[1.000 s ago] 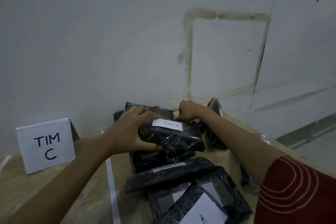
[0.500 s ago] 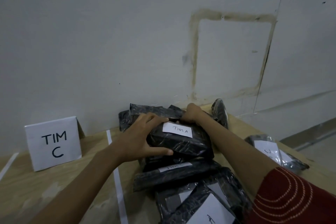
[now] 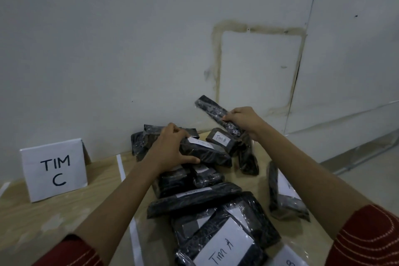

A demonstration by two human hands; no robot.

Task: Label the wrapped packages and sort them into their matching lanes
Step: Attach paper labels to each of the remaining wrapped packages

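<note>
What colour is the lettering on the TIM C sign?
Black, on the white folded-paper sign; head view.

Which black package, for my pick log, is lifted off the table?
The long narrow package in the right hand, raised, no label showing. The rest lie stacked on the table, even the TIM A package the left hand grips.

1. I wear a dark red top; my left sleeve (image 3: 71,252) and right sleeve (image 3: 367,237) show at the bottom corners.
2. Thin pale stitched lines curve in rows across each sleeve.
3. Below the sleeves my forearms, left hand (image 3: 170,149) and right hand (image 3: 244,120) are bare.
</note>
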